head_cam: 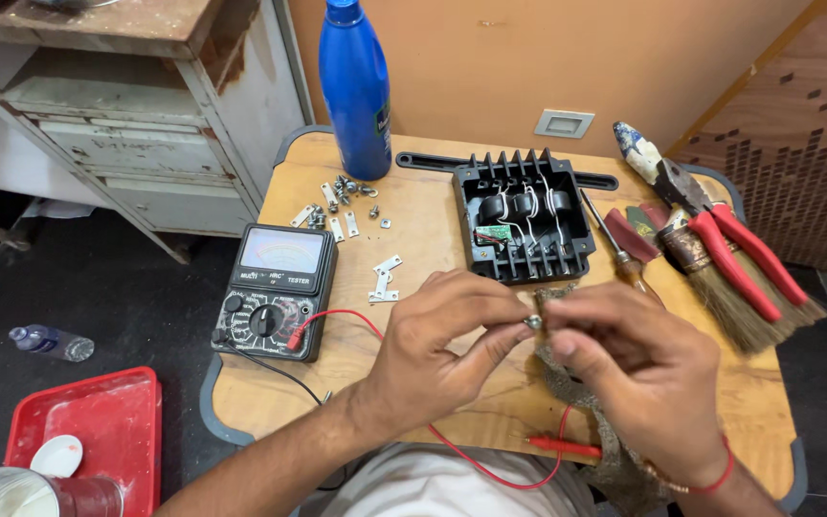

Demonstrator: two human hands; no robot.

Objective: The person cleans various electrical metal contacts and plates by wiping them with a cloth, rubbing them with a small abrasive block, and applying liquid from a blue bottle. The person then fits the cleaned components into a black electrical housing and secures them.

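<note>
Both hands closed on a small metal part above the wooden surface point(433, 239).
The small metal part point(533, 323) is pinched between the left hand point(437, 349) and the right hand point(638, 369), fingers curled, near the black finned housing point(524, 225); a mesh cloth point(567, 373) lies beneath.

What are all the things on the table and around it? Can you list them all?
Small screw: one, silver, pinched between both hands.
Mesh cloth: one, brownish, under right hand.
Multimeter: one, black, table's left.
Test probe: one, red, near table's front edge.
Black housing: one, holding coils, table's middle.
Screws and brackets: several, silver, by the bottle.
Bottle: one, blue, table's back.
Pliers: one, red-handled, right.
Brush: one, straw-coloured, right.
Screwdriver: one, brown-handled, beside housing.
Tray: one, red, floor.
Left hand: one, fingers on screw.
Right hand: one, fingers on screw.
</note>
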